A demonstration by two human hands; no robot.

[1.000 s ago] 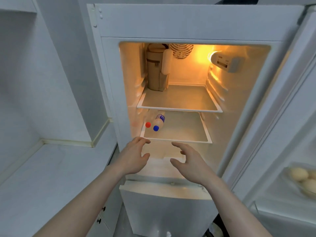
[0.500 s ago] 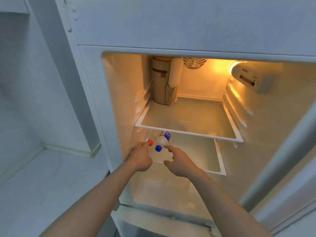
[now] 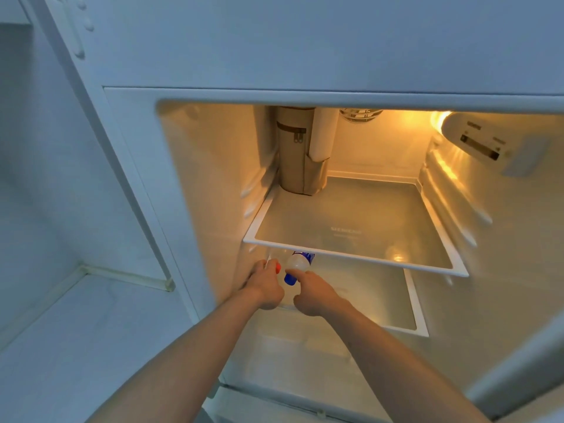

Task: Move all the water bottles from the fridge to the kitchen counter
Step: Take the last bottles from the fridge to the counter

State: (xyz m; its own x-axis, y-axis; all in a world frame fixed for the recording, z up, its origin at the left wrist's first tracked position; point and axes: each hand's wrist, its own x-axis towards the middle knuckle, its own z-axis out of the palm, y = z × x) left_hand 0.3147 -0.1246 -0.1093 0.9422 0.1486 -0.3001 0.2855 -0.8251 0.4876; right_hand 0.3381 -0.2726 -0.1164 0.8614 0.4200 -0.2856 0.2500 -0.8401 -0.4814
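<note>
Two clear water bottles lie on their sides at the left of the fridge's lower glass shelf (image 3: 410, 300), necks toward me. One has a red cap (image 3: 277, 267), the other a blue cap and blue label (image 3: 297, 261). My left hand (image 3: 265, 289) curls round the red-capped bottle, whose body is hidden behind my fingers. My right hand (image 3: 314, 294) closes on the neck of the blue-capped bottle, thumb lying just above the cap. Both bottles still rest on the shelf. The white kitchen counter (image 3: 76, 346) lies to the left of the fridge.
The upper glass shelf (image 3: 351, 255) overhangs the bottles just above my hands. A beige zipped pouch (image 3: 293, 160) with a white roll stands at its back left. The lamp and control box (image 3: 476, 141) sit on the right wall. The fridge's left wall is close beside my left hand.
Both hands have gone deeper into the fridge and closed on the two bottles. The camera has moved nearer to the shelves.
</note>
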